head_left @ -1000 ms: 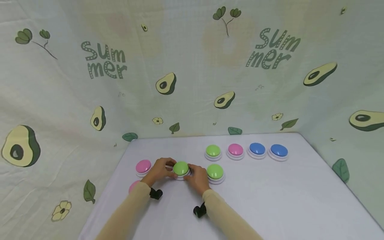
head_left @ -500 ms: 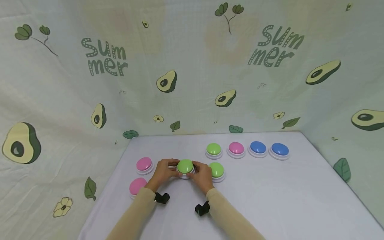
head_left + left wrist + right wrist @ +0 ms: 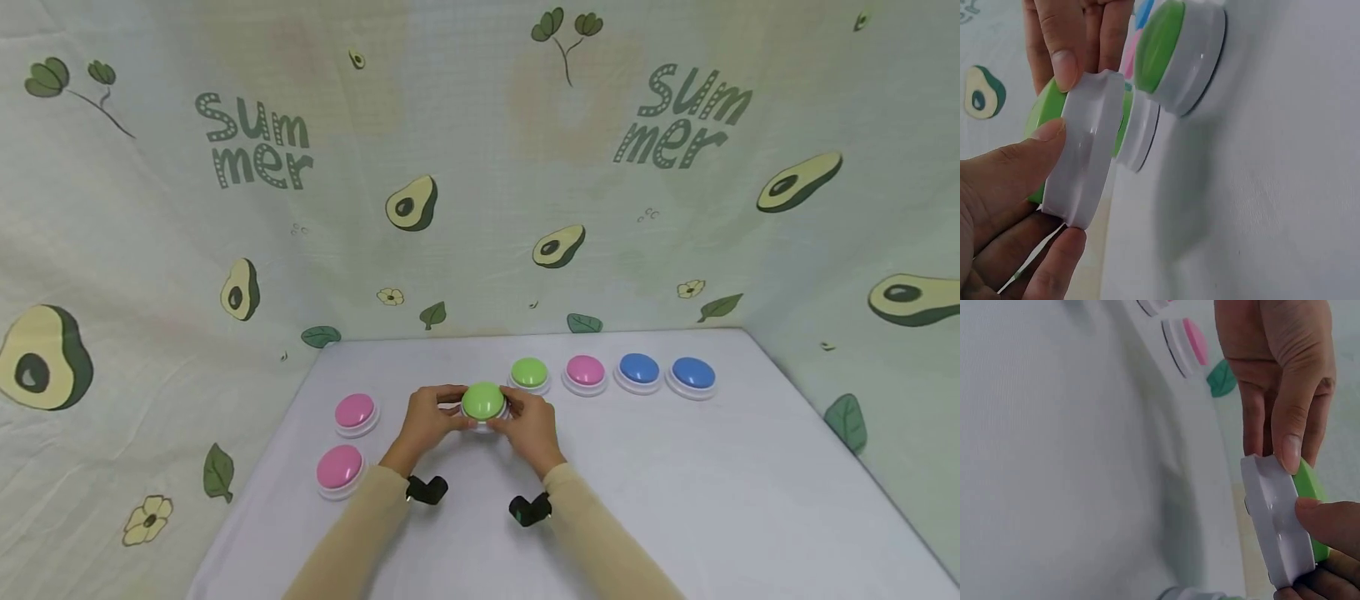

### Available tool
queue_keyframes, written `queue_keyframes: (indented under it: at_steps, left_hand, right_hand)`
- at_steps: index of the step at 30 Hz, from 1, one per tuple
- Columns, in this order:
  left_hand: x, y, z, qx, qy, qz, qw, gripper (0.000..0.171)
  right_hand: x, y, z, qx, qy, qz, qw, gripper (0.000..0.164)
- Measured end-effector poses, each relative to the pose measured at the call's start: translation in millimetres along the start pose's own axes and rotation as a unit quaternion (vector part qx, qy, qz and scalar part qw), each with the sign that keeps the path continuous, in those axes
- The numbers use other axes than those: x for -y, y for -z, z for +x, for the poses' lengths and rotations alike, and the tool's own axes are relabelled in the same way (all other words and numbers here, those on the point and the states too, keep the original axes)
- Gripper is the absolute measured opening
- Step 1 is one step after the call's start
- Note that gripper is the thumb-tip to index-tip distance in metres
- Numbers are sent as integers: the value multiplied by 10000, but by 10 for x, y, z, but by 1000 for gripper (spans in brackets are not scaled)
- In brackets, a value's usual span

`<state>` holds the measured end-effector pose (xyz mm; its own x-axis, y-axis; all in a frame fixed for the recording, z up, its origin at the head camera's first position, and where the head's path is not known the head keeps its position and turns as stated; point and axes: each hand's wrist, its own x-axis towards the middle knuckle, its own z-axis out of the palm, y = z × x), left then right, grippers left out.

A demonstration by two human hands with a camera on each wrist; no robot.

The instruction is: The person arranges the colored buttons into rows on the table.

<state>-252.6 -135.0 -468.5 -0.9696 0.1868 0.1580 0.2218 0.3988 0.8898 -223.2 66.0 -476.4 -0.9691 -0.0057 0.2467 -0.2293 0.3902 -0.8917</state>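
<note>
Both hands hold one push button with a green dome [image 3: 483, 401] and a white round base. My left hand [image 3: 432, 418] grips its left side and my right hand [image 3: 531, 428] its right, thumbs on the near side. In the left wrist view, the white base [image 3: 1085, 150] is clear of the table, tilted on edge in that view, with a shadow below. Another green button [image 3: 1188, 56] stands close by on the table; in the head view my right hand hides it. Behind the hands is a further green button [image 3: 529, 372].
On the white table [image 3: 675, 500], a pink button [image 3: 585, 370] and two blue buttons [image 3: 639, 368] continue the back row rightward. Two pink buttons [image 3: 339, 467] stand at the left, near my left forearm. A cloth printed with avocados [image 3: 480, 167] hangs behind the table.
Both hands have carried the green button to the right and slightly away from me. The right hand now covers the green button beside it, and the near pink button at left is uncovered.
</note>
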Motion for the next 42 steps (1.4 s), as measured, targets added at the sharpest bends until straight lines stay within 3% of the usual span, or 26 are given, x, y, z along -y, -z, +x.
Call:
queue_keyframes:
  at_steps: [10, 20, 29, 36, 42]
  left_hand:
    - [-205, -463, 86, -117, -47, 138, 9998, 56]
    - [-412, -970, 180, -139, -215, 340, 9991, 59]
    - [-548, -1410, 145, -345, -246, 628, 9971, 59]
    - [-636, -1668, 96, -561, -506, 1374, 9876, 54]
    - [-710, -1873, 66, -547, -688, 1856, 9787, 46]
  right_hand:
    - [-88, 433, -18, -63, -459, -60, 9989, 63]
    - [-278, 877, -30, -124, -579, -131, 9982, 68]
    - [-445, 1162, -110, -105, -987, -57, 9950, 72]
    - [-589, 1328, -140, 110, -1122, -196, 9934, 75]
    - [-652, 1457, -185, 213, -1325, -163, 9908, 76]
